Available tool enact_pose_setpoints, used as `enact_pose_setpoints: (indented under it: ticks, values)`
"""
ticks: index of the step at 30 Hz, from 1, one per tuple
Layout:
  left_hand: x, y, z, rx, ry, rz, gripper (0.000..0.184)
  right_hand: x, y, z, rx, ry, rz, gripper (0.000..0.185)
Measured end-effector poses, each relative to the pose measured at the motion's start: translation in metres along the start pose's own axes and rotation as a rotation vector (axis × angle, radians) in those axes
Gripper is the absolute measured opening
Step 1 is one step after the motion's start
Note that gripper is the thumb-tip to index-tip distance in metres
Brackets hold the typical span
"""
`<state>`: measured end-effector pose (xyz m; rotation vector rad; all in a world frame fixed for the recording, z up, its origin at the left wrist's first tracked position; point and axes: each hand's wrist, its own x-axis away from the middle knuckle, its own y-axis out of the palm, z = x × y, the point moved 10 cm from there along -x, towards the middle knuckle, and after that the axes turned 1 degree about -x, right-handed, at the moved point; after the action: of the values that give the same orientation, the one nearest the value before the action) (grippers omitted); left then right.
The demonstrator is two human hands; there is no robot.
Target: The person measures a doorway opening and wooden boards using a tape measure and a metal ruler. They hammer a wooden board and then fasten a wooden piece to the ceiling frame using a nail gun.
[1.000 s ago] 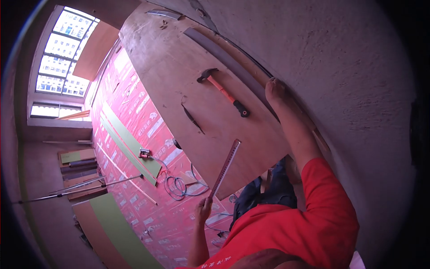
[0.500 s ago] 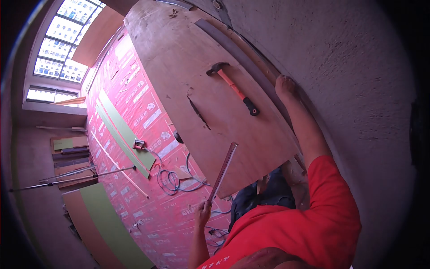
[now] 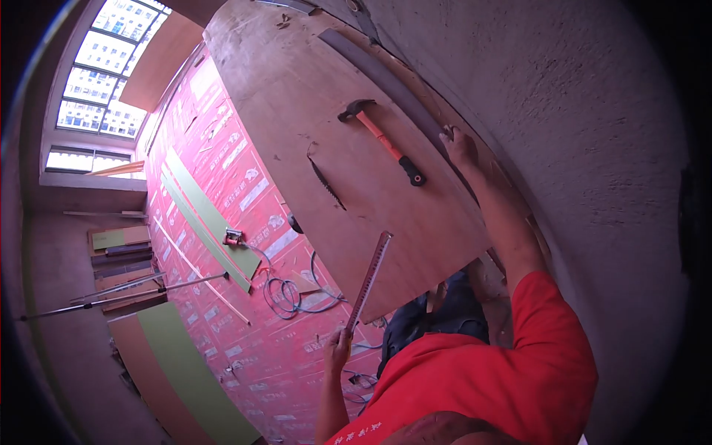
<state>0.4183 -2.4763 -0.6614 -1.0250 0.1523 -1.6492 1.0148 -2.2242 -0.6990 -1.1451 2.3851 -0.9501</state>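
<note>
My left hand [image 3: 338, 350] is closed round the lower end of a long ruler [image 3: 368, 280] with marks along one edge. The ruler slants up over the near edge of a brown plywood board [image 3: 297, 111]. At the board's wall side, my right hand [image 3: 463, 148] is closed beside a long dark strip [image 3: 393, 83]; a small dark thing shows at its fingertips, too small to name. A claw hammer [image 3: 383, 139] with an orange and black handle lies on the board. To its left is a thin, dark, toothed blade-like piece [image 3: 326, 181].
A rough wall [image 3: 593, 133] runs along the right. Pink printed sheeting [image 3: 215, 245] covers the floor at left, with green strips [image 3: 204, 222], a red-and-silver tool [image 3: 233, 237] and a coiled hose [image 3: 285, 297]. Stacked boards [image 3: 119, 263] lean by the left wall.
My right hand has come off the wall edge toward the board and slightly down, its fingers now at the dark strip. My left hand keeps the ruler nearly still. The view has shifted slightly.
</note>
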Motion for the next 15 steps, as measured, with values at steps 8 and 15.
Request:
enact_pose_setpoints:
  ticks: [8, 15]
  values:
    - [0.006, 0.003, 0.011, -0.055, 0.0, -0.01, 0.033, 0.013, 0.009, 0.009, 0.143, -0.142, -0.015, 0.034]
    - [0.008, 0.004, 0.009, -0.054, -0.03, -0.014, 0.035, 0.016, 0.008, 0.005, 0.045, -0.189, -0.018, 0.033]
